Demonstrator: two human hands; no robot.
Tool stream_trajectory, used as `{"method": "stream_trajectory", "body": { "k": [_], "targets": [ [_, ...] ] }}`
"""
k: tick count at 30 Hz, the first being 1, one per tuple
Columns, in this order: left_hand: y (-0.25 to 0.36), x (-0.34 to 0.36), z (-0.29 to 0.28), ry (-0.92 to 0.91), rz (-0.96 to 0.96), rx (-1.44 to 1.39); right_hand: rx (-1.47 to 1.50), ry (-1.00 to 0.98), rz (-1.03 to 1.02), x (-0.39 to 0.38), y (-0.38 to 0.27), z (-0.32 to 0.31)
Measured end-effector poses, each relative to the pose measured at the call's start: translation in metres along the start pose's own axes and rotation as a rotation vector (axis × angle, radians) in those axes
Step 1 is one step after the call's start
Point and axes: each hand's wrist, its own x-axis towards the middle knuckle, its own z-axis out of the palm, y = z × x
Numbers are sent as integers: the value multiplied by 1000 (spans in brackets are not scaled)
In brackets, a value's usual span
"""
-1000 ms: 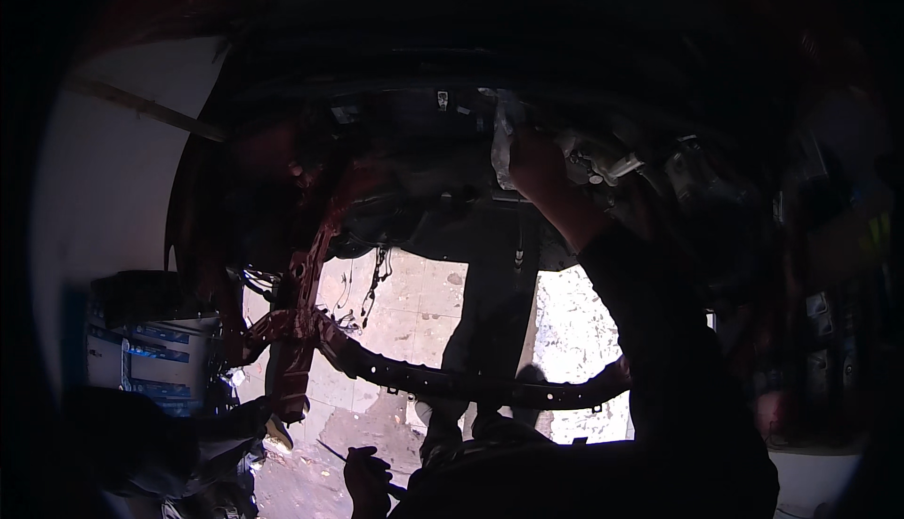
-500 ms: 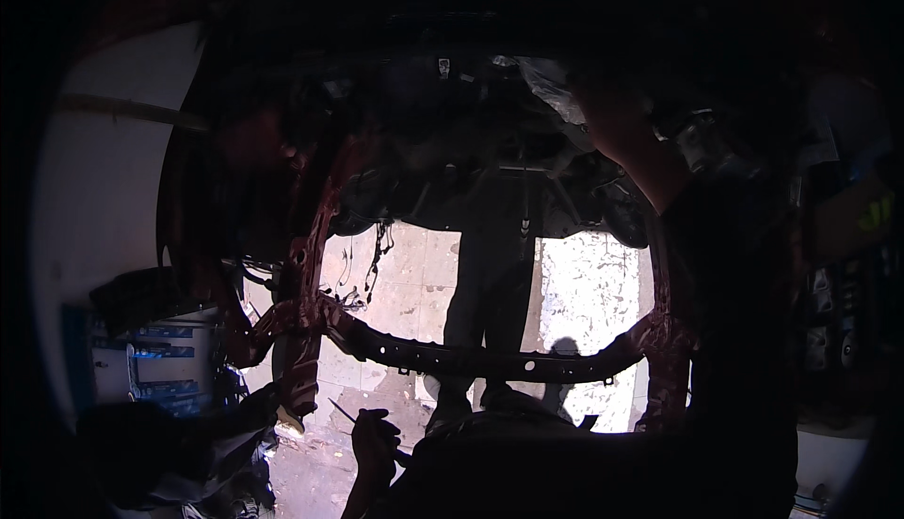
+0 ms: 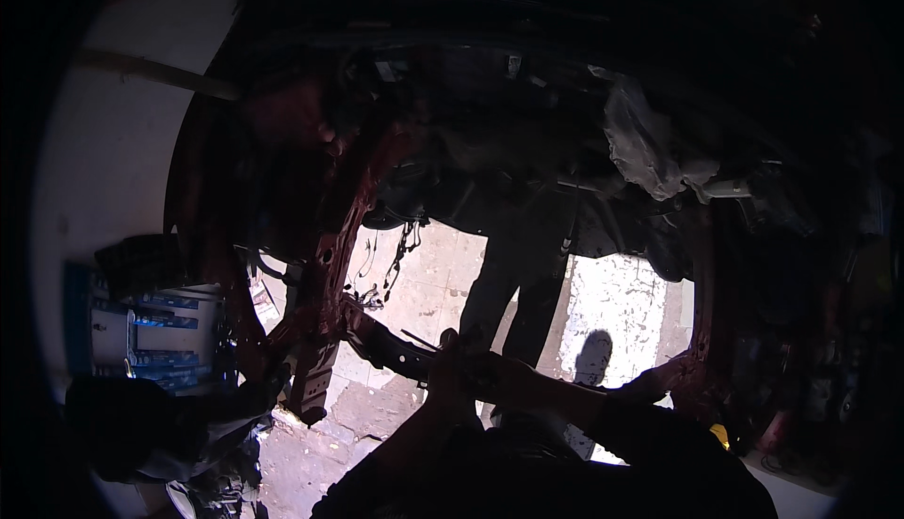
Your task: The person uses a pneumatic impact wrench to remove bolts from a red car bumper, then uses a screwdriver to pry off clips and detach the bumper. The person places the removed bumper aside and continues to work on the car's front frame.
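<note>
In front of my body, my left hand (image 3: pixel 452 373) is closed round a thin, pointed tool (image 3: pixel 417 338) like a screwdriver, its slim shaft sticking out to the left. My right hand (image 3: pixel 499 378) meets it from the right, fingers curled in against the left hand. What the right fingers hold is lost in shadow. Both hands are above a dark crossbar (image 3: pixel 384 345) with holes, part of a vehicle's stripped front end. A dark red frame rail (image 3: pixel 330 255) joins it on the left.
Crumpled clear plastic (image 3: pixel 642 142) hangs in the dark engine bay. Loose wiring (image 3: pixel 405 248) dangles over the light floor (image 3: pixel 443 269). Blue racking (image 3: pixel 165 359) stands at the left, behind a dark, hard-to-read shape (image 3: pixel 151 429). A pale bar (image 3: pixel 155 72) juts in at upper left.
My right hand has come back from the plastic in the engine bay to my left hand. The left hand, with its tool, has moved right and up. The view has shifted.
</note>
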Motion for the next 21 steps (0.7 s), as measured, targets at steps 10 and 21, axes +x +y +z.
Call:
{"method": "stream_trajectory", "body": {
  "k": [10, 21],
  "targets": [
    [-69, 405, -10, 57, -247, -516, -187, 551, 607, 51, 189, -105],
    [-65, 494, 19, 48, -52, -1059, -776, 249, 201, 41, 267, -15]
  ]
}}
